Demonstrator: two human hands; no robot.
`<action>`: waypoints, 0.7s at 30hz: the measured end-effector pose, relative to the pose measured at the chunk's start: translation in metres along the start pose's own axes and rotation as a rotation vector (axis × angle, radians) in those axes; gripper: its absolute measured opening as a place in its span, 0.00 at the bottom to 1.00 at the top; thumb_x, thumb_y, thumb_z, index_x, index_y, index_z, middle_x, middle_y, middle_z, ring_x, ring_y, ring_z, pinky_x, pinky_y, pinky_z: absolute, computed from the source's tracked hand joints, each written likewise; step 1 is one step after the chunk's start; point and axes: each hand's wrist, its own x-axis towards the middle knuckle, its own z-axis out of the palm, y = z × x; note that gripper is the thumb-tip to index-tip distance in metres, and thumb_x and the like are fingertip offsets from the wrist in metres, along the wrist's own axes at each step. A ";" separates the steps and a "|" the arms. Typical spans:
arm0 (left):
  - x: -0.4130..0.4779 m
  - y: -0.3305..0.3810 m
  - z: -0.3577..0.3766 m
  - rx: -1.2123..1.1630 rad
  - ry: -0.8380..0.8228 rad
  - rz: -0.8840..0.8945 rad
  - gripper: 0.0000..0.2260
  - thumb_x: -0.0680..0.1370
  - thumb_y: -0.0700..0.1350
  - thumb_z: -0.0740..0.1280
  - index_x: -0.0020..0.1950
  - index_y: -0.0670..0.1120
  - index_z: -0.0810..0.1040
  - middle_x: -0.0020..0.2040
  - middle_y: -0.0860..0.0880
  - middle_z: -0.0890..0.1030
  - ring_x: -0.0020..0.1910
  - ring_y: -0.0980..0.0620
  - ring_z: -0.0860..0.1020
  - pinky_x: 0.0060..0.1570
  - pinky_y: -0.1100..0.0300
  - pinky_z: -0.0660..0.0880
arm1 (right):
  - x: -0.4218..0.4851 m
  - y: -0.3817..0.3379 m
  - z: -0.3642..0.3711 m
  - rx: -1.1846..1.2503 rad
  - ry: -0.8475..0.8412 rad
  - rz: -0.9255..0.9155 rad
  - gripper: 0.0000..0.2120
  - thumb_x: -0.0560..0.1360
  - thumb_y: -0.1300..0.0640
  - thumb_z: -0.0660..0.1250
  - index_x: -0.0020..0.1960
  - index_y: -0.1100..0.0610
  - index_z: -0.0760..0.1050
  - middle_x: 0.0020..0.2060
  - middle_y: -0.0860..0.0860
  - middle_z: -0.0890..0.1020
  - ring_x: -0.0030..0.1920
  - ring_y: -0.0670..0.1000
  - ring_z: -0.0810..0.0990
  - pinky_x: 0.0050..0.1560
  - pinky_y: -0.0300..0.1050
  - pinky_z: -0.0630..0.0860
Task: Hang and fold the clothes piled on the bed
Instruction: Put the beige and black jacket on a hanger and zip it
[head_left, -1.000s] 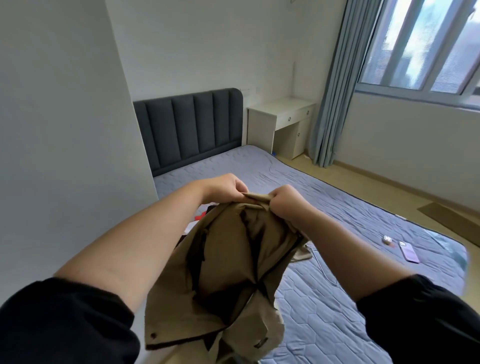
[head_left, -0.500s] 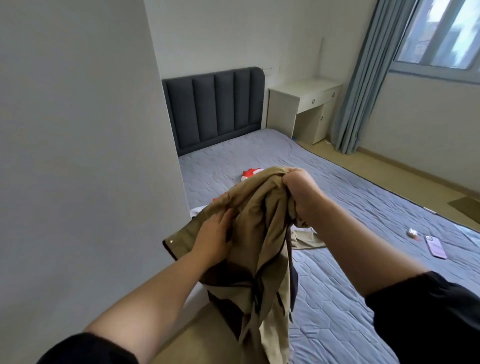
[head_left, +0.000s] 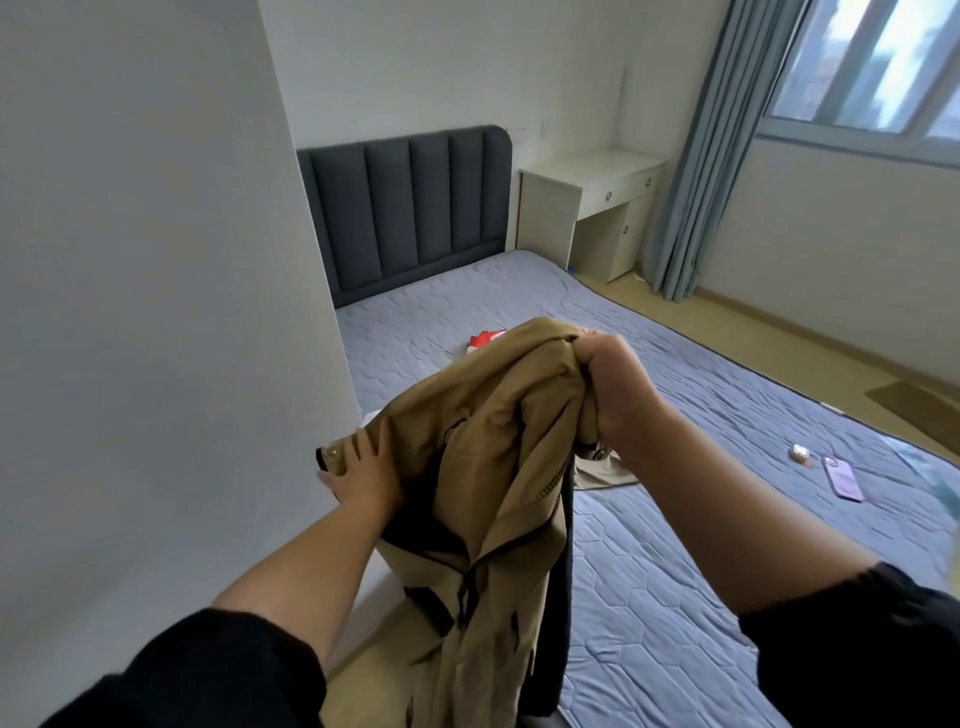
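While the person stood by the side of the bed (head_left: 727, 415), a tan jacket (head_left: 493, 441) hung in the air in front of them, lifted clear of the mattress. It was bunched at the top and trailed down past the bottom of the view, with its dark lining and a zip showing along the open front. The right hand (head_left: 613, 384) was clenched tight round the gathered cloth at the jacket's highest point, knuckles turned away. The left hand (head_left: 363, 462) was lower and off to the side. Its fingers were laid straight and spread across the fabric near a cuff with a snap button, and the thumb stuck out beneath. Both forearms were bare, with black sleeves pushed up towards the elbows.

Just behind the jacket, a red and white item (head_left: 485, 340) lay on the blue-grey quilted cover, mostly hidden, so I could not tell what it was. A flat piece of beige cloth (head_left: 602, 475) lay on the cover under the right wrist. Well apart from these, near the far edge of the bed, lay a purple phone (head_left: 842, 478) with a small case (head_left: 800, 452) just beside it.

A dark padded headboard (head_left: 415, 208) stood at the head of the bed, with a white desk (head_left: 587, 176) next to it and a blue curtain (head_left: 701, 156) hanging beside the window (head_left: 872, 67).
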 end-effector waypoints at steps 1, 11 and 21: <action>0.000 -0.006 0.001 0.064 0.051 0.020 0.39 0.76 0.54 0.64 0.77 0.53 0.40 0.75 0.44 0.56 0.73 0.43 0.57 0.65 0.34 0.60 | -0.002 0.000 -0.001 0.005 0.018 0.006 0.06 0.61 0.65 0.54 0.32 0.58 0.68 0.26 0.52 0.71 0.27 0.49 0.71 0.31 0.41 0.71; 0.001 -0.023 -0.015 0.021 0.230 0.494 0.17 0.78 0.43 0.60 0.66 0.49 0.75 0.56 0.43 0.81 0.51 0.39 0.79 0.48 0.52 0.74 | 0.005 0.008 -0.045 -0.179 0.399 0.033 0.10 0.68 0.62 0.57 0.28 0.57 0.69 0.22 0.51 0.72 0.24 0.49 0.71 0.28 0.39 0.70; -0.002 -0.023 -0.062 -0.151 0.263 0.252 0.11 0.71 0.36 0.59 0.46 0.47 0.77 0.40 0.44 0.78 0.44 0.40 0.77 0.38 0.58 0.67 | 0.018 0.048 -0.121 -0.711 0.825 0.146 0.17 0.77 0.55 0.57 0.30 0.56 0.63 0.25 0.50 0.65 0.26 0.51 0.63 0.28 0.42 0.59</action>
